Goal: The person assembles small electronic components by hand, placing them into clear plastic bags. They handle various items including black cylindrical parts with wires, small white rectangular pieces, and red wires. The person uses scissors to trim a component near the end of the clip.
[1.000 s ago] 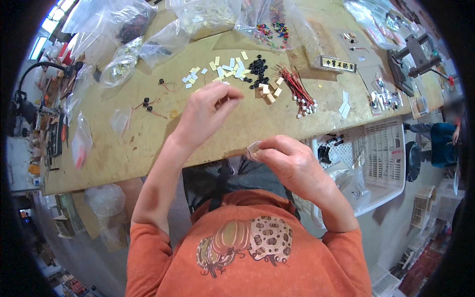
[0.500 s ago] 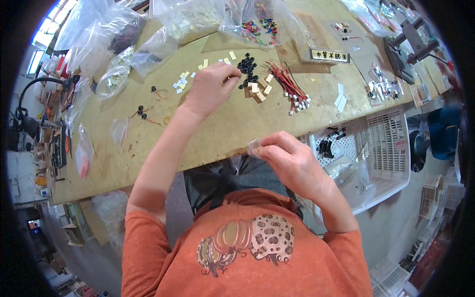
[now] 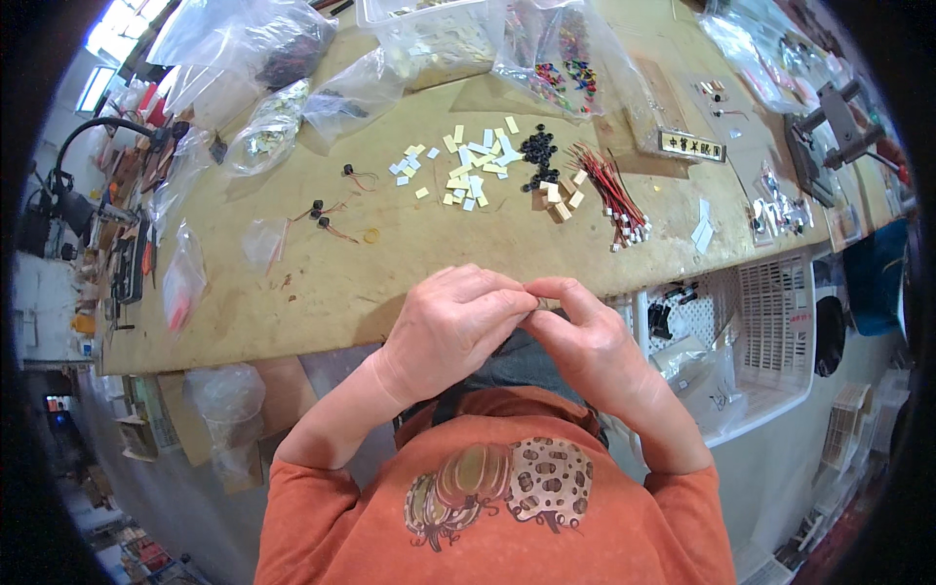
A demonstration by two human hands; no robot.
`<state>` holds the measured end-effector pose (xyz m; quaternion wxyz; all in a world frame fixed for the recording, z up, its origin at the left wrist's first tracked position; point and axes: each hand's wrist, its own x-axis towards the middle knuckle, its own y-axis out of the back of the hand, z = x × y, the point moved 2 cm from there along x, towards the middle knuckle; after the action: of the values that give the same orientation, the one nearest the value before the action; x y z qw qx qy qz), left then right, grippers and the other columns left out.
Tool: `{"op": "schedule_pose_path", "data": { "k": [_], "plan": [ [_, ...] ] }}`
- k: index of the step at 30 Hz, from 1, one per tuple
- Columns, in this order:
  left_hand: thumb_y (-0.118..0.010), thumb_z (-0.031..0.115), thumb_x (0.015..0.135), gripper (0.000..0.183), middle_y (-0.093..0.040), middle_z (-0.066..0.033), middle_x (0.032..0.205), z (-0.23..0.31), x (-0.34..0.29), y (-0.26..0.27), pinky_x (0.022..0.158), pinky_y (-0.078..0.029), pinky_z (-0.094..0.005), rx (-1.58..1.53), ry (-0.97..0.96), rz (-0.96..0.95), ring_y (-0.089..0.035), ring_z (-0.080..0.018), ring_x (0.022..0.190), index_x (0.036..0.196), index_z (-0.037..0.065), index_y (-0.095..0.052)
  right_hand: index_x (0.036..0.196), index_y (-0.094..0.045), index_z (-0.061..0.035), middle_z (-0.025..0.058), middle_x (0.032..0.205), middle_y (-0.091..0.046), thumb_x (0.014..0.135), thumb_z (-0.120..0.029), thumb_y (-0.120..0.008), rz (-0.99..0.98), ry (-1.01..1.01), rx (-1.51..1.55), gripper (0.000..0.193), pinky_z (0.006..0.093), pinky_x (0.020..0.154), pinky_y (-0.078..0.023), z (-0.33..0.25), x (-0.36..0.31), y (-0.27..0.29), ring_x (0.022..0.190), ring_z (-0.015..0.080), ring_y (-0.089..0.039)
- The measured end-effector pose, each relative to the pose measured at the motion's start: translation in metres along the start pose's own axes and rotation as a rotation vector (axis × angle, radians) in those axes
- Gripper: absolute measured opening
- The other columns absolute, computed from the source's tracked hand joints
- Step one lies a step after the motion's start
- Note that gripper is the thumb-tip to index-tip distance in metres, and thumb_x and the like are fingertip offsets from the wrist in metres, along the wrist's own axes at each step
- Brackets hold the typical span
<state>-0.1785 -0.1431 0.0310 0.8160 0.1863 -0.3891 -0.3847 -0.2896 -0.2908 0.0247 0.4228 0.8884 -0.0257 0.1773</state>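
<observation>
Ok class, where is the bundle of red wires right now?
In the head view, the bundle of red wires lies on the table, right of centre, between the tan blocks on its left and the white strips on its right.

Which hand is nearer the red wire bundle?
Right. In the picture, the right hand is below the red wire bundle; the left hand is below too, farther left.

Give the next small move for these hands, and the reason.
Probably ease the left hand slightly off the right hand: they meet by the table's near edge and largely hide anything between them, so a small gap should help show it.
</observation>
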Motion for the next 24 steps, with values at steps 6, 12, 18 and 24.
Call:
{"op": "schedule_pose_path", "data": {
  "k": [6,12,18,24],
  "plan": [
    [-0.068,0.004,0.086,0.012,-0.066,-0.0102,0.09,-0.052,0.022,0.027,0.069,-0.051,-0.0323,0.073,0.259,0.066,-0.065,-0.0208,0.079,0.098,0.003,-0.071,0.1,-0.06,0.0007,0.0205,0.116,-0.06,0.08,-0.001,-0.063,-0.039,-0.014,0.039,0.02,0.0397,0.084,-0.055,-0.002,-0.001,-0.004,0.103,0.0366,-0.064],
    [-0.068,0.008,0.087,0.008,-0.063,-0.0125,0.086,-0.123,0.04,0.023,0.068,-0.051,-0.0351,0.231,0.286,0.002,-0.064,-0.0266,0.075,0.094,0.003,-0.069,0.101,-0.06,0.0012,0.0204,0.117,-0.06,0.076,-0.002,-0.067,-0.062,-0.021,0.084,0.026,0.0404,0.086,-0.055,-0.005,-0.003,-0.002,0.104,0.0368,-0.063],
    [-0.07,0.007,0.089,0.006,-0.062,0.0011,0.08,-0.14,0.029,0.026,0.058,-0.044,-0.0243,-0.163,0.524,0.131,-0.055,-0.0061,0.066,0.095,0.004,-0.069,0.102,-0.06,0.001,0.0191,0.116,-0.06,0.076,-0.002,-0.067,-0.047,-0.045,0.082,0.027,0.0402,0.086,-0.054,0.006,-0.012,-0.006,0.104,0.0357,-0.063],
    [-0.07,0.006,0.088,0.008,-0.064,0.0048,0.082,-0.14,0.013,0.065,0.064,-0.045,-0.0191,-0.222,0.637,0.186,-0.054,-0.0015,0.072,0.095,0.003,-0.07,0.102,-0.061,0.0004,0.0188,0.114,-0.061,0.078,-0.001,-0.066,-0.037,-0.026,0.117,0.025,0.0408,0.086,-0.054,0.008,-0.01,-0.003,0.104,0.0355,-0.063]
  ]
}}
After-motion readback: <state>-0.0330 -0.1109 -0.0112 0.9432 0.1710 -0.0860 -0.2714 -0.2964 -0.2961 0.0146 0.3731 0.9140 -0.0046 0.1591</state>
